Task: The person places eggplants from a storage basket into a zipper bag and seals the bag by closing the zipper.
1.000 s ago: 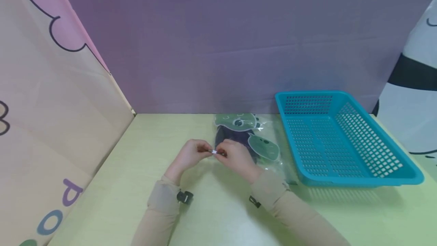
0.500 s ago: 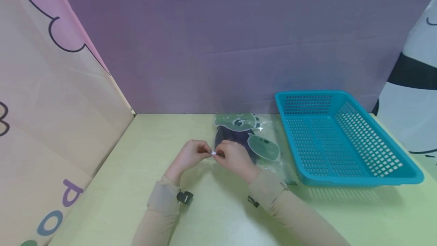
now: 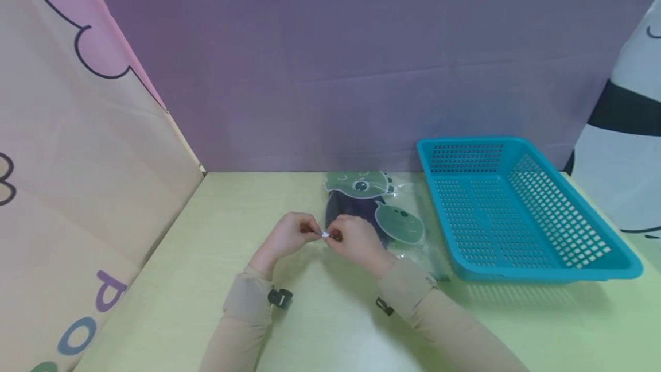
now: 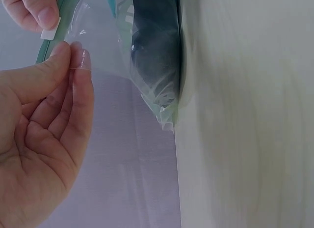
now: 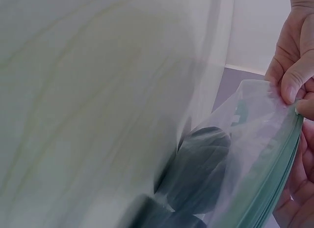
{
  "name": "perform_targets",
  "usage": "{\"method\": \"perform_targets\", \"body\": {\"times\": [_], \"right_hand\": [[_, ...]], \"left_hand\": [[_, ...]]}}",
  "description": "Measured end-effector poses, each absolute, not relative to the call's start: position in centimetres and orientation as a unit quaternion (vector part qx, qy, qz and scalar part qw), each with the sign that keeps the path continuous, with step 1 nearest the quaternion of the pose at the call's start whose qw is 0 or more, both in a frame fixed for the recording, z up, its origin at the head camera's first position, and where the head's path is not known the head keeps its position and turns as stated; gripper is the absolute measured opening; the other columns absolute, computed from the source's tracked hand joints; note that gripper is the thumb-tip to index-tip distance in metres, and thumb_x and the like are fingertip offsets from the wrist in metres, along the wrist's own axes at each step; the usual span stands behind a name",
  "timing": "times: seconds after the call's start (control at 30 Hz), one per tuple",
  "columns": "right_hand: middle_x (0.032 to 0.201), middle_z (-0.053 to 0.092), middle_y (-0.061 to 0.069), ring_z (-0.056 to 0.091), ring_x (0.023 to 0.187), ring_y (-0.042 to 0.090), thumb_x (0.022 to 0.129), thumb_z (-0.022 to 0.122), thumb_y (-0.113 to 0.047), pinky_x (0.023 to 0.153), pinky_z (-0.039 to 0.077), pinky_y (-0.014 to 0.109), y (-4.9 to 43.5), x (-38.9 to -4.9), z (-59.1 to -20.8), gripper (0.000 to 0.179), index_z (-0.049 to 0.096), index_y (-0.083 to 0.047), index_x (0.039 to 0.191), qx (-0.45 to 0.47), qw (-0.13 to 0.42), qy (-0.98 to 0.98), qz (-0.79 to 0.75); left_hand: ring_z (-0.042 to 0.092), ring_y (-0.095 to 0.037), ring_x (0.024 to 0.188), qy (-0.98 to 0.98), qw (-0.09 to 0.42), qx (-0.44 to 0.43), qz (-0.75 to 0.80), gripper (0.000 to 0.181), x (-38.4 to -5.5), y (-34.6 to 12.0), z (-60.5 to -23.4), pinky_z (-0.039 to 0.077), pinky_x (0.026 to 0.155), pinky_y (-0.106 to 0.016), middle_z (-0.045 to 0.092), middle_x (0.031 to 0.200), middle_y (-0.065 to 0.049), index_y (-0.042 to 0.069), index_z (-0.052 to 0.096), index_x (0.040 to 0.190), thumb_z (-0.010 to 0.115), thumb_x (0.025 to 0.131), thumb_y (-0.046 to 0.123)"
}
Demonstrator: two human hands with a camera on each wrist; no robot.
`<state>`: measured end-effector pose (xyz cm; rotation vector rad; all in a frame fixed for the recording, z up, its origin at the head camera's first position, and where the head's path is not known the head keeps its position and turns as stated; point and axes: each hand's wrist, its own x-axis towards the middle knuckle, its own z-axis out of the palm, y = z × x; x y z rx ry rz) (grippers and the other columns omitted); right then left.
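Observation:
A clear zipper bag [image 3: 399, 224] printed with green cartoon animals stands on the table under my hands, dark rolled contents [image 4: 156, 46] showing through its film. Along its mouth runs a green zip strip [image 5: 267, 188] with a small white slider [image 4: 50, 32]. My left hand [image 3: 291, 231] pinches the corner of the bag at the strip's end between thumb and fingers. Close beside it, my right hand [image 3: 356, 241] pinches the slider. In the left wrist view the right fingertips lie right on the slider, just above the left thumb.
A blue-green plastic basket [image 3: 516, 273] with perforated sides stands on the right of the table [image 3: 227, 217]. Behind rises a purple-grey cloth backdrop [image 3: 310, 73], and a printed curtain [image 3: 77, 159] hangs at the left. Black strap buckles [image 3: 280, 298] hang at both wrists.
Both hands keep their pinch at the bag's mouth. The white slider and fingertips have shifted very slightly toward me.

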<state>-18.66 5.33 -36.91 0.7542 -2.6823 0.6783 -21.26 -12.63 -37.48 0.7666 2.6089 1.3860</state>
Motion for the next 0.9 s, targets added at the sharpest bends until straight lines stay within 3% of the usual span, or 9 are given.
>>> {"method": "perform_targets", "body": {"times": [0.9], "right_hand": [[0.066, 0.061, -0.002, 0.053, 0.057, 0.007, 0.076, 0.073, -0.013, 0.054, 0.043, 0.016, 7.1, -18.2, -37.8, 0.007, 0.070, -0.008, 0.074, 0.255, 0.087, -0.919, 0.286]], "left_hand": [[0.062, -0.011, 0.071, 0.863, 0.066, 0.236, 0.442, 0.006, -21.3, -12.6, -37.7, 0.054, 0.069, -0.022, 0.068, 0.080, -0.016, -0.002, 0.064, 0.077, 0.067, 0.078, -0.008]]}}
